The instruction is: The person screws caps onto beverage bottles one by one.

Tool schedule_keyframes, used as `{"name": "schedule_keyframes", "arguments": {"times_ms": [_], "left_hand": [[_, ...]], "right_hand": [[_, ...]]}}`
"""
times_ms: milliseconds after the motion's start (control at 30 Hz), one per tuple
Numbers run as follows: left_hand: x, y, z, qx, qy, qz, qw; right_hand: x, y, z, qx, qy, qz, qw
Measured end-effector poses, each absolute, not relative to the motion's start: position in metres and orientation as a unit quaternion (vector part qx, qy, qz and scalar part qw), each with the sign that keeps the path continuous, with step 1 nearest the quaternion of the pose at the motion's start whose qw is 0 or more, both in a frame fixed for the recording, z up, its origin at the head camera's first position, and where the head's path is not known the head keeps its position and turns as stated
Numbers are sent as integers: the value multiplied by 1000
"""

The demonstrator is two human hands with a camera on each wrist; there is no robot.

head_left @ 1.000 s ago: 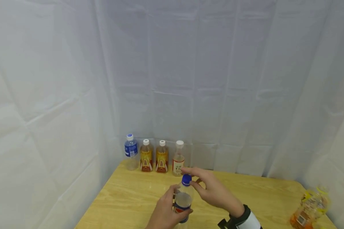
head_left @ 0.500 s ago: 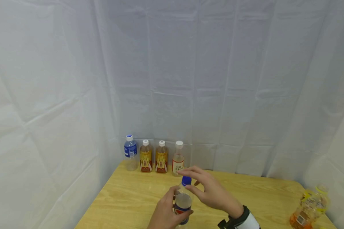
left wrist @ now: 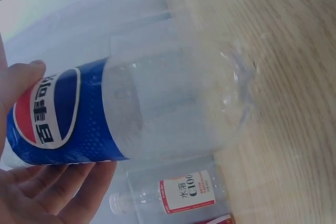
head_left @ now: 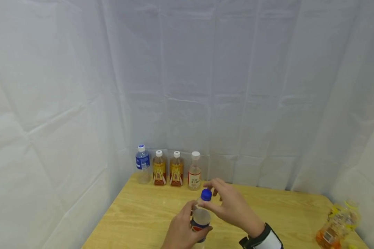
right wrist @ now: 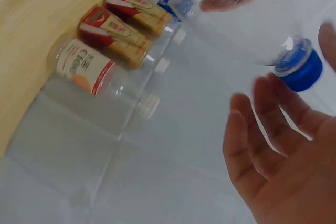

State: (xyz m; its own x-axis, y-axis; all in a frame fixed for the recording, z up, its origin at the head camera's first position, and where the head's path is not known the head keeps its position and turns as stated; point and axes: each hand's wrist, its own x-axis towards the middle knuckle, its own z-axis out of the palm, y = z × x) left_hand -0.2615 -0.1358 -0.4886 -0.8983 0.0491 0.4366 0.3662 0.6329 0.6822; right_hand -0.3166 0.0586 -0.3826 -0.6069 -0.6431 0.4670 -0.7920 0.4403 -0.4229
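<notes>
My left hand [head_left: 183,226] grips a clear plastic Pepsi bottle [left wrist: 92,111] round its blue label. The bottle stands upright in the head view, and I see no drink in it. Its blue screw cap [head_left: 206,194] sits on the neck. Around the cap is my right hand [head_left: 232,205], with loosely bent fingers. In the right wrist view a fingertip touches or nearly touches the cap [right wrist: 303,72], and the thumb [right wrist: 328,43] is apart from it. The bottle's base [left wrist: 244,85] is close to the wooden table; whether it touches is unclear.
Along the table's [head_left: 137,214] back edge stand a blue-labelled bottle [head_left: 142,164], two yellow-labelled bottles [head_left: 159,169] of brown drink and a clear C100 bottle [head_left: 194,178]. A yellow-and-orange bottle [head_left: 336,223] is at the right. White sheets [head_left: 187,86] hang behind and beside the table.
The right fingers, earlier stretched over the cap, have drawn back and bent at its far right side. The Pepsi bottle has shifted slightly right in view. My left hand keeps its grip.
</notes>
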Motion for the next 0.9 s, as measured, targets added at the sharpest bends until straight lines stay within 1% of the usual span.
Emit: {"name": "schedule_keyframes", "arguments": {"times_ms": [133,200,267,467,533,600,767,833,900], "left_hand": [[-261,-138,-486,-120,-883,-410,197],[-261,-138,-486,-123,-883,-407,199],[-260,-139,-487,-124,-883,-406,199],[-260,-138,-490,-119,-885,-408,189],[-260,-137,-492,-117,-885,-408,189],[-260,-137,-493,-117,-884,-412,191],[-261,-139,-492,-121,-878,-418,200],[-261,-139,-491,-123,-877,-419,201],[-261,-139,-491,-123,-876,-421,202]], "right_hand": [[-319,66,-379,496,-790,356,61],[-321,67,-377,511,-778,362,49],[-321,67,-376,505,-785,355,56],[-316,58,-380,459,-832,281,133],[-315,56,-381,459,-834,269,145],[-315,57,-381,469,-827,279,133],[-319,63,-377,511,-784,345,70],[-320,63,-376,518,-778,348,69],[-320,61,-375,513,-787,331,86]]}}
